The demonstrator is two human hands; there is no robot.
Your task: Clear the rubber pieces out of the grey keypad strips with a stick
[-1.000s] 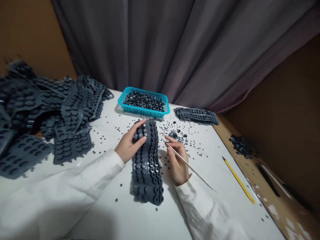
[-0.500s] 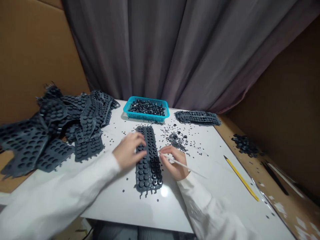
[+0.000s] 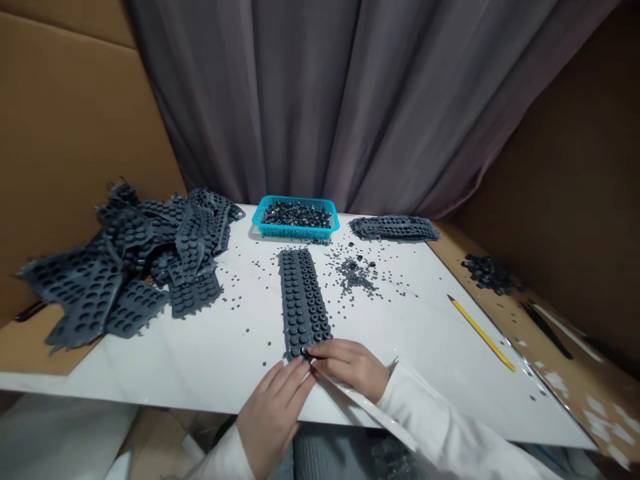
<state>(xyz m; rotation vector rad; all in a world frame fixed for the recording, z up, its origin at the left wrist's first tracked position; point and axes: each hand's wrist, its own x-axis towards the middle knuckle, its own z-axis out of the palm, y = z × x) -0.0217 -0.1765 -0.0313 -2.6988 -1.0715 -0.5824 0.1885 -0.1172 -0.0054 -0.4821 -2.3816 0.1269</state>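
Observation:
A long dark grey rubber strip [image 3: 303,300] studded with round rings lies flat down the middle of the white table [image 3: 425,333]. My left hand [image 3: 273,413] rests at the near table edge with fingers stretched out, their tips touching the strip's near end. My right hand [image 3: 350,365] is closed around a thin white stick [image 3: 370,408], its fingers pinched at the strip's near right corner. The stick runs back under my white sleeve.
A heap of dark rubber sheets [image 3: 130,260] covers the table's left side. A blue basket [image 3: 296,217] of black rings stands at the back, a flat stack of sheets [image 3: 395,229] to its right. Loose bits [image 3: 355,273] are scattered mid-table. A yellow pencil [image 3: 481,332] lies at right.
Both hands have slid from the strip's middle down to its near end at the table edge. The strip now lies flat and straight. The view has pulled back.

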